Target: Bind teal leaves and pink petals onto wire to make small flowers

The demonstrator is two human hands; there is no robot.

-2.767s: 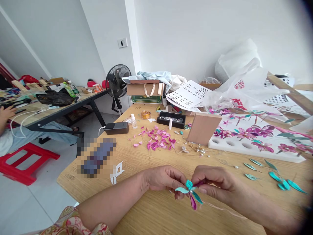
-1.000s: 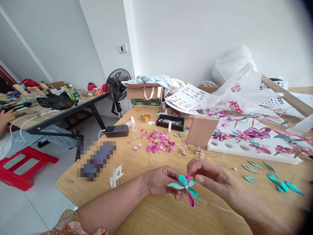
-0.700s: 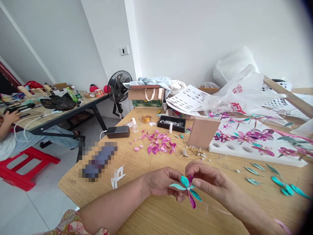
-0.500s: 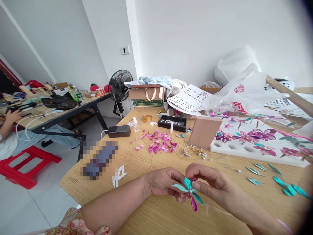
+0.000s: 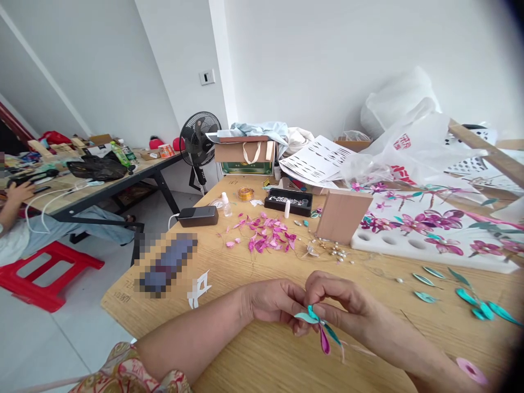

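Close together above the front of the table, my left hand (image 5: 275, 303) and my right hand (image 5: 343, 303) are both closed on one small flower (image 5: 325, 339) with teal and magenta petals. My left fingers grip it from behind, and its stem is hidden by them. The thumb and forefinger of my right hand pinch the upper teal petal. A pale pink thread (image 5: 356, 347) trails from below the flower towards a pink spool (image 5: 471, 371) beside my right forearm. Loose magenta petals (image 5: 268, 234) lie in a heap beyond my hands.
Teal leaves (image 5: 485, 310) lie at the right. A white foam block (image 5: 434, 259) holds finished flowers behind them, next to a wooden block (image 5: 344, 215). Pearl beads (image 5: 338, 254), a black tray (image 5: 289, 203) and a power bank (image 5: 198, 216) stand farther back. Another person's hand (image 5: 20, 192) is at the left table.
My right thumb and forefinger have shifted onto the upper teal petal, now mostly covered. The flower has turned slightly. More of the pink spool shows at the lower right.
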